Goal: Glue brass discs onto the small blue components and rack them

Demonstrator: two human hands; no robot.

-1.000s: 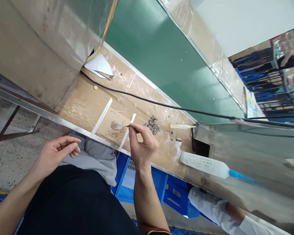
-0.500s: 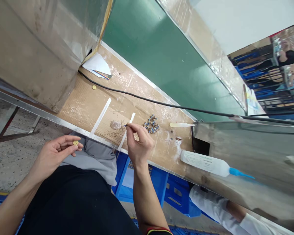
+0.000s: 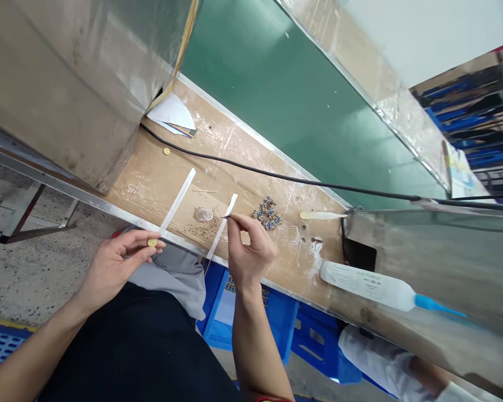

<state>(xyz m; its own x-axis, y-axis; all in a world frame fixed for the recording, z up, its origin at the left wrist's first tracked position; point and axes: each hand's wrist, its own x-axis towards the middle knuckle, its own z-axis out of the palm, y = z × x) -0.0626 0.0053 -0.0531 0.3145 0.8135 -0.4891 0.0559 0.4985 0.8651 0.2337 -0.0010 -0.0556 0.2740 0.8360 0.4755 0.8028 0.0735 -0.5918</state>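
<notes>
My left hand (image 3: 123, 262) pinches a small round yellow disc (image 3: 152, 243) between thumb and fingertips, just off the table's near edge. Over the cardboard, my right hand (image 3: 251, 245) is closed on a thin dark pointed tool (image 3: 226, 217); its kind is too small to tell. Its tip points left toward a small clear lump or dish (image 3: 203, 215), apart from it. Tiny dark bits (image 3: 201, 229) lie scattered around that. To the right of my right hand is a pile of small blue-and-brass parts (image 3: 268, 214).
A black cable (image 3: 251, 169) crosses the table. Another yellow disc (image 3: 166, 151) lies at the back left. At right are a white spatula-like stick (image 3: 322, 215) and a white bottle with blue nozzle (image 3: 368, 283). A blue bin (image 3: 276, 315) sits below the edge. Another person's sleeve (image 3: 377, 357) shows at lower right.
My left hand, with the yellow disc, has moved right toward the table edge. The right hand's tool tip has drawn slightly away from the clear lump. The view has shifted a little.
</notes>
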